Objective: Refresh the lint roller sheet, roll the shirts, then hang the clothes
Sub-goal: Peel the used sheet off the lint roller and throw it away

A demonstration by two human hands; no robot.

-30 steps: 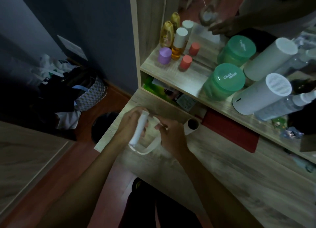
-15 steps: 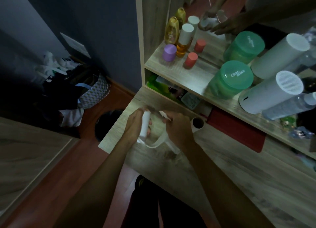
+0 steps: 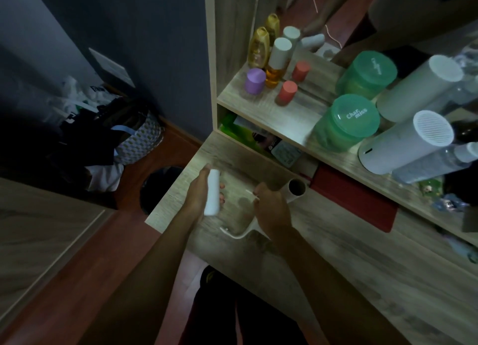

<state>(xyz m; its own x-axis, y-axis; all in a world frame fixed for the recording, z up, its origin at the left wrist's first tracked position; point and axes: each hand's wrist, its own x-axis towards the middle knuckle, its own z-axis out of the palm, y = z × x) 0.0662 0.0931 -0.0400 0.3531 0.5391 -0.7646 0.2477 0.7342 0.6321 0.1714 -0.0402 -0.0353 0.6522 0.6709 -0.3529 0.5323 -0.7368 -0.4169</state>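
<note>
both hands (image 3: pixel 199 197) curled, gripping

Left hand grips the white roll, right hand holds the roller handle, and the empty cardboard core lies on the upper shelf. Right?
Not quite. The head view shows the empty cardboard core on the desk, beside the right hand. The left hand does grip the white roll; the right holds the roller handle.

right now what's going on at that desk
A person stands at a wooden desk changing the roll on a lint roller. The left hand grips a white roll, held upright just above the desktop. The right hand holds the white roller frame, its curved arm hanging free with no roll on it. An empty cardboard tube lies on the desk just behind the right hand. No shirts are in hand yet.
</note>
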